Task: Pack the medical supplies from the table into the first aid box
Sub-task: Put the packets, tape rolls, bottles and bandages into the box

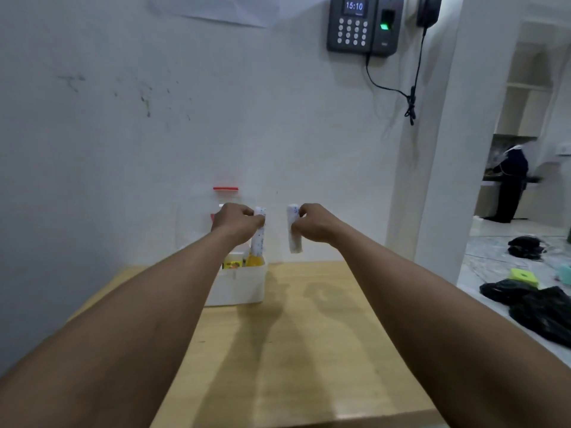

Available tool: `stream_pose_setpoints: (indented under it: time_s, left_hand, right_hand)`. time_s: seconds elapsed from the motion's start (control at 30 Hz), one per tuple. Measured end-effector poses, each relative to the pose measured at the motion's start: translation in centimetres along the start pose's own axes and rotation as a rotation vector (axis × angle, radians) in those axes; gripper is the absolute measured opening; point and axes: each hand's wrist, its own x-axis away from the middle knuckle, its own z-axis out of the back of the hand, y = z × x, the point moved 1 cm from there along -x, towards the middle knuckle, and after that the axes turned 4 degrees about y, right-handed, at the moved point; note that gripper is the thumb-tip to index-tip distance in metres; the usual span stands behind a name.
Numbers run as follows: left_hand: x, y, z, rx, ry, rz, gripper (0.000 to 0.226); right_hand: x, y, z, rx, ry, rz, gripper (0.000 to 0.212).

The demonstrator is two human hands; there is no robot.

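The white first aid box stands open at the table's far edge against the wall, its clear lid with a red latch raised behind it. Yellow packets show inside. My left hand pinches a white roll with dark specks, held upright over the box's right side. My right hand pinches a plain white bandage roll, upright in the air to the right of the box, above the wooden table.
A keypad device with a hanging cable is mounted on the wall above. To the right, a doorway shows a person in dark clothes. Black bags and a green sponge lie on the floor.
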Motion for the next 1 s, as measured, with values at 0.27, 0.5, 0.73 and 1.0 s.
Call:
stream_pose_setpoints:
  time_s: [0.27,0.5,0.73,1.0]
  left_hand:
    - [-1.2,-2.7,1.7,0.009,0.021,0.032,0.015]
    - [-1.1,-4.8,1.3,-0.012,0.006,-0.034,0.035]
    - [-1.2,-5.8,1.1,-0.059,-0.014,-0.041,0.033]
    - [-1.2,-6.3,0.6,-0.147,-0.042,-0.054,0.029]
  right_hand:
    - [-1.1,-2.3,-2.8,-0.048,0.083,0.095,0.022]
    - [-1.1,-2.1,-5.4,0.007,0.019,0.201,0.038]
    - [-1.1,-1.0,-7.2,0.071,-0.045,0.189,0.030]
    - [-1.2,-0.1,-8.5,0.205,-0.129,0.162,0.032]
